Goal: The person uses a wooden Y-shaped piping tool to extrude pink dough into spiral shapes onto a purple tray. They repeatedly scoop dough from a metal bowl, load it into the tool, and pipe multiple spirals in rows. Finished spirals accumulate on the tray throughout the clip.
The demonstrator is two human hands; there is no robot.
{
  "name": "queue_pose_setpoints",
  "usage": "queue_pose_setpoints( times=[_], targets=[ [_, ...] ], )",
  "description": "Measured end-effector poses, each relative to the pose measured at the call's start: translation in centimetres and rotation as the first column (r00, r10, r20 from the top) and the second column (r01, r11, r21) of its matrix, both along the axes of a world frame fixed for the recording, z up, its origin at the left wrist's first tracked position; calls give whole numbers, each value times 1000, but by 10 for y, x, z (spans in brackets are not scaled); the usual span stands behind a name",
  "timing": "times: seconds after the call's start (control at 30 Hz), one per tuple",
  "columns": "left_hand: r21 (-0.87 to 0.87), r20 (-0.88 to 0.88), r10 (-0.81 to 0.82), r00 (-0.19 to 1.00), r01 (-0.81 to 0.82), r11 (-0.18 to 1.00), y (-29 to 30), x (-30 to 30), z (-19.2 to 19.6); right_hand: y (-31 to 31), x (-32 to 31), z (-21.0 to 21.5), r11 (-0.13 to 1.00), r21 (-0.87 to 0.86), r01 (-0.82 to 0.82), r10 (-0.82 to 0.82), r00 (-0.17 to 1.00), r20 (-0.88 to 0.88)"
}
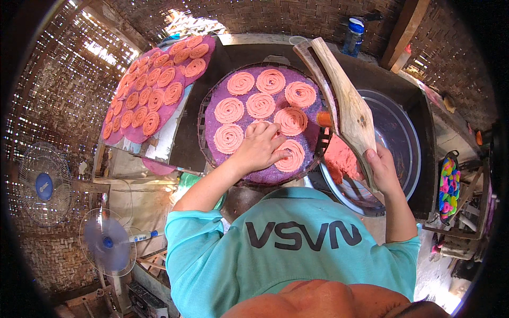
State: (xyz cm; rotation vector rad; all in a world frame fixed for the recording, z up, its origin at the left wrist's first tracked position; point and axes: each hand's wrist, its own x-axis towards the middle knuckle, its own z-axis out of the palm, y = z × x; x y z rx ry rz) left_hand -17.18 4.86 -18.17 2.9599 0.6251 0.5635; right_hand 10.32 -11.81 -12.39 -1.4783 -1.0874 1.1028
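The left hand point(260, 146) rests fingers-down on the round purple-lined tray point(212, 114), touching the nearest pink dough spiral point(290, 155), while the right hand point(383, 170) is clamped round the handle of the wooden dough press point(342, 100), held tilted above the tray's right edge with its orange nozzle point(324, 119) just over the coils. A heavy fingertip could smear that soft spiral. If the raised press dips or swings, it looks likely to crush neighbouring spirals or drip into the steel bowl point(403, 132) of pink dough point(339, 159) beside it.
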Motion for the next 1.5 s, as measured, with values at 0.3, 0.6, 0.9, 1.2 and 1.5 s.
queue_pose_setpoints(
  times=[0.3, 0.6, 0.9, 1.2, 1.5],
  targets=[
    [-137, 308, -58, 950, 104, 985, -2, 45, 62, 13, -34, 10, 994, 53, -100, 105, 990, -90],
    [181, 339, 3, 941, -68, 981, -16, 84, 88, 71, -30, 83, 774, 606, -186, -441, 528, 726],
    [-161, 72, -451, 890, 457, 875, -21, 67, 97, 18, -75, 134, 476, 469, -744, -293, 368, 882],
    [19, 55, -159, 986, 158, 987, -52, 6, 153, -20, -24, 142, 828, 513, -225, -66, 870, 489],
    [-606, 688, -20, 725, 589, 535, 9, 3, 91, -44, 22, 125, 156, 914, 376, -399, 870, -290]
  ],
)
